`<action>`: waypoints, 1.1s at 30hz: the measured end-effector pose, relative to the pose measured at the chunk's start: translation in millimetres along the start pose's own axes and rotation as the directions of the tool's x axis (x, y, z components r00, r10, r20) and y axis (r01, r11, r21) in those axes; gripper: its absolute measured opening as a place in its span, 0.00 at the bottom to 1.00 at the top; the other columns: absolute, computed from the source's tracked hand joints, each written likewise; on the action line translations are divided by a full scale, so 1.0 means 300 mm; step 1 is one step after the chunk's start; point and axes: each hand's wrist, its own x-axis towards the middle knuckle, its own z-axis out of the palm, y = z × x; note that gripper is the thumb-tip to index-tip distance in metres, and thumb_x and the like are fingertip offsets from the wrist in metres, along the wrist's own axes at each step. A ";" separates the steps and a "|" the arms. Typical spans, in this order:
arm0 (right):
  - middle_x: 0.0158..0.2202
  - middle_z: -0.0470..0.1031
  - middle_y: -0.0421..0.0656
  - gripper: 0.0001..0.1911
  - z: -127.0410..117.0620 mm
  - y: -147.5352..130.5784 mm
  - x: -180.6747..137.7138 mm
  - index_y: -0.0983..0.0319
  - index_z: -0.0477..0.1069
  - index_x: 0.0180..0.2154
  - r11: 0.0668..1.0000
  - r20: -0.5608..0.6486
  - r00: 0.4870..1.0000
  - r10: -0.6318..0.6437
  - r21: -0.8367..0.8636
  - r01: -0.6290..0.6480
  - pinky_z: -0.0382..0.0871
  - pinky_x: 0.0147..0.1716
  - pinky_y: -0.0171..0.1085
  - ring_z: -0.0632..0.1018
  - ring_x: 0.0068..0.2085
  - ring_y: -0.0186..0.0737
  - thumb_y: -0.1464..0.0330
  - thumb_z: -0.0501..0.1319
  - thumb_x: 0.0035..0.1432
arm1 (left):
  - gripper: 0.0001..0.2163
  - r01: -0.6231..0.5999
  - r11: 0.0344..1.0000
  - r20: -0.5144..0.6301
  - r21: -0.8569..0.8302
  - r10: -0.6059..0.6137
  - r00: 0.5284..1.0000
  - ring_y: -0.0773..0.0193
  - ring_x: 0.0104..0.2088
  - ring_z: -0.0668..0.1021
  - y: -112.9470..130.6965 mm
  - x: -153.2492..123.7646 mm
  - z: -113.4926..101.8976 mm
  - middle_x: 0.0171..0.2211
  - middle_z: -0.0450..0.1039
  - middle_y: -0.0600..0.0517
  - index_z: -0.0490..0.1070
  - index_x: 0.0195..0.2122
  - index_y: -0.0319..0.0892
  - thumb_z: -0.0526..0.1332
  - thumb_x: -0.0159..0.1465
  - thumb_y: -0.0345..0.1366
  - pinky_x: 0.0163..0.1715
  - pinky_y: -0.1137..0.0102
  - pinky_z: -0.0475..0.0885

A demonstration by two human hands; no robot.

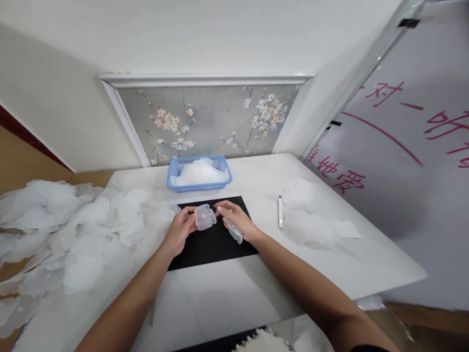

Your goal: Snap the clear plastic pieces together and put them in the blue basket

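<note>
Pinched between the thumb and fingers of my left hand [178, 233] is a small translucent plastic piece [205, 217] with a wavy, scalloped edge. It is held up over the black mat [212, 250]. My right hand [240, 220] is just to its right, with thumb and fingertips close to the piece's right edge; whether they touch it I cannot tell. Another translucent plastic piece [233, 231] is tucked under the fingers of that hand, partly hidden. A clear piece [175, 209] lies at the mat's upper left corner, behind my left hand.
A blue basket [169, 181] of white translucent pieces stands at the table's back. Heaps of translucent sheets [84, 234] cover the left side. On the right lie a white pen-like tool [280, 212] and more translucent pieces [311, 227]. A whiteboard [421, 205] with red writing borders the right.
</note>
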 end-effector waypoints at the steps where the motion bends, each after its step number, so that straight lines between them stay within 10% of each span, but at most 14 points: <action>1: 0.27 0.70 0.35 0.21 0.003 0.004 -0.001 0.60 0.72 0.38 1.000 0.027 1.000 0.008 -0.007 -0.007 0.53 0.17 0.29 0.60 0.18 0.25 0.55 0.69 0.46 | 0.17 0.042 0.997 0.024 -0.069 -0.040 0.999 0.59 0.34 0.80 -0.001 -0.003 0.003 0.31 0.78 0.50 0.69 0.42 0.42 0.64 0.57 0.46 0.39 0.63 0.73; 5: 0.28 0.74 0.39 0.20 0.008 0.026 0.005 0.61 0.76 0.38 1.000 0.053 0.999 -0.011 -0.017 0.012 0.58 0.20 0.30 0.68 0.23 0.29 0.59 0.72 0.42 | 0.16 0.110 0.989 0.125 -0.101 -0.097 0.987 0.56 0.38 0.81 0.002 -0.004 -0.006 0.36 0.79 0.46 0.71 0.45 0.42 0.62 0.60 0.45 0.43 0.60 0.73; 8: 0.26 0.74 0.39 0.18 0.003 0.036 0.010 0.62 0.76 0.35 1.000 -0.012 1.000 0.007 0.005 -0.007 0.58 0.21 0.31 0.69 0.23 0.31 0.60 0.72 0.41 | 0.13 -0.056 0.989 0.089 0.140 0.044 0.995 0.52 0.46 0.78 0.007 0.010 -0.064 0.43 0.78 0.46 0.74 0.45 0.46 0.60 0.60 0.43 0.50 0.57 0.70; 12: 0.25 0.73 0.39 0.18 -0.008 0.034 0.012 0.62 0.76 0.35 0.998 -0.034 0.998 0.056 0.010 -0.055 0.55 0.18 0.31 0.66 0.20 0.28 0.61 0.72 0.40 | 0.14 -0.340 0.710 0.107 0.617 0.353 0.930 0.47 0.62 0.64 -0.015 0.044 -0.202 0.55 0.71 0.46 0.77 0.45 0.47 0.62 0.58 0.38 0.64 0.55 0.52; 18: 0.22 0.71 0.37 0.18 -0.007 0.021 0.006 0.63 0.75 0.34 0.995 -0.054 0.994 0.098 0.039 -0.096 0.51 0.17 0.30 0.62 0.18 0.26 0.63 0.72 0.39 | 0.19 -0.327 0.511 0.250 0.795 0.216 0.944 0.42 0.67 0.53 -0.049 0.076 -0.302 0.63 0.63 0.48 0.72 0.52 0.55 0.60 0.59 0.35 0.62 0.47 0.47; 27: 0.21 0.70 0.37 0.14 0.002 0.023 0.004 0.62 0.74 0.31 0.994 -0.094 0.990 0.104 0.039 -0.101 0.54 0.17 0.31 0.66 0.19 0.29 0.64 0.70 0.40 | 0.05 -0.448 0.284 0.419 0.848 0.158 0.894 0.55 0.39 0.74 0.046 0.069 -0.242 0.34 0.74 0.52 0.72 0.32 0.47 0.62 0.54 0.31 0.51 0.59 0.63; 33: 0.24 0.72 0.38 0.15 0.001 0.027 0.012 0.62 0.74 0.32 0.994 -0.119 0.987 0.104 0.058 -0.098 0.59 0.21 0.31 0.69 0.23 0.31 0.64 0.69 0.40 | 0.05 -0.337 0.473 0.184 0.814 0.341 0.922 0.62 0.27 0.70 0.062 0.023 -0.157 0.30 0.72 0.55 0.69 0.32 0.47 0.60 0.60 0.40 0.30 0.68 0.61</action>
